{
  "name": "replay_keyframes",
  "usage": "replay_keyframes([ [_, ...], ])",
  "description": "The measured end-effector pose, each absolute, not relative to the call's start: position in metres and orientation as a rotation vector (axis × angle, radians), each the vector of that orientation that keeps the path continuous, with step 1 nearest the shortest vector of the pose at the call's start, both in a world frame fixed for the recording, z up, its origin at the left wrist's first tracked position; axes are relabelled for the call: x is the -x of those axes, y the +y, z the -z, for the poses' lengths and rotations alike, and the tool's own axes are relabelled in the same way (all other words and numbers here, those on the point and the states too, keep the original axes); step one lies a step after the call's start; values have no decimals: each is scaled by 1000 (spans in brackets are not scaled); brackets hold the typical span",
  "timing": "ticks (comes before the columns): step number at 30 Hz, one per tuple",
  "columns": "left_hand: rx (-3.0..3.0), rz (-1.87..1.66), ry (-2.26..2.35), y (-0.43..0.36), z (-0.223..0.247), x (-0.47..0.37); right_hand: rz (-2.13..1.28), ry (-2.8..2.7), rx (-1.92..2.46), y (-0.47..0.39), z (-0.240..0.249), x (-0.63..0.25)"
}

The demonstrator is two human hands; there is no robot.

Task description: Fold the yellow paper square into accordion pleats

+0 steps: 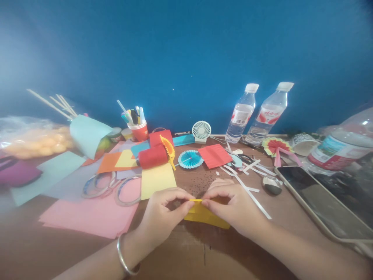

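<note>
A sheet of yellow paper (206, 217) with a narrow fold along its far edge is held just above the table, close to me. My left hand (164, 212) pinches that folded edge between thumb and forefinger. From the other side, my right hand (233, 200) pinches the same edge, and its fingers cover part of the sheet. A blue paper rosette (190, 159) and a pleated red paper piece (215, 156) lie beyond my hands. Pale yellow paper (159, 181) is beside my left hand.
Rolls of tape (128, 190) rest on pink paper (96, 214) at the left. White paper strips (252, 198) and a phone (323, 202) lie at the right. Water bottles (240, 116), a small fan (201, 131) and a cup of pens (139, 131) stand along the blue wall.
</note>
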State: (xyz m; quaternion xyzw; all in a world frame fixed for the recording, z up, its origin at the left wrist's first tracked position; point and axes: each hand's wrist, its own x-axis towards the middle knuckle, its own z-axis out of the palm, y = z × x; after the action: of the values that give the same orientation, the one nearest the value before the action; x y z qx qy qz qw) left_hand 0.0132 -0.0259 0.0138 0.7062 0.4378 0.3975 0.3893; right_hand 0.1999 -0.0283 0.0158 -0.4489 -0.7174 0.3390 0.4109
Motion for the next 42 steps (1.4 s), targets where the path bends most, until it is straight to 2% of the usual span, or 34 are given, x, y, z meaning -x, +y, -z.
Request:
replay_keyframes([
  [7,-1889,-1144,999,-27,-12,-9,-689,-1854,1011,-32,-13,-202],
  [20,-1951,-1138,934,-30,-11,-7,-496,-1930,983,-33,-13,-203],
  [27,-2209,-858,981,-31,-18,-10,-575,-2072,966,-33,-11,-199],
  [36,-2158,-972,1090,-28,-14,-6,-555,-1975,1066,-31,-12,-203],
  [42,-2135,-901,1059,-28,-15,-7,-582,-1968,1039,-31,-9,-201],
])
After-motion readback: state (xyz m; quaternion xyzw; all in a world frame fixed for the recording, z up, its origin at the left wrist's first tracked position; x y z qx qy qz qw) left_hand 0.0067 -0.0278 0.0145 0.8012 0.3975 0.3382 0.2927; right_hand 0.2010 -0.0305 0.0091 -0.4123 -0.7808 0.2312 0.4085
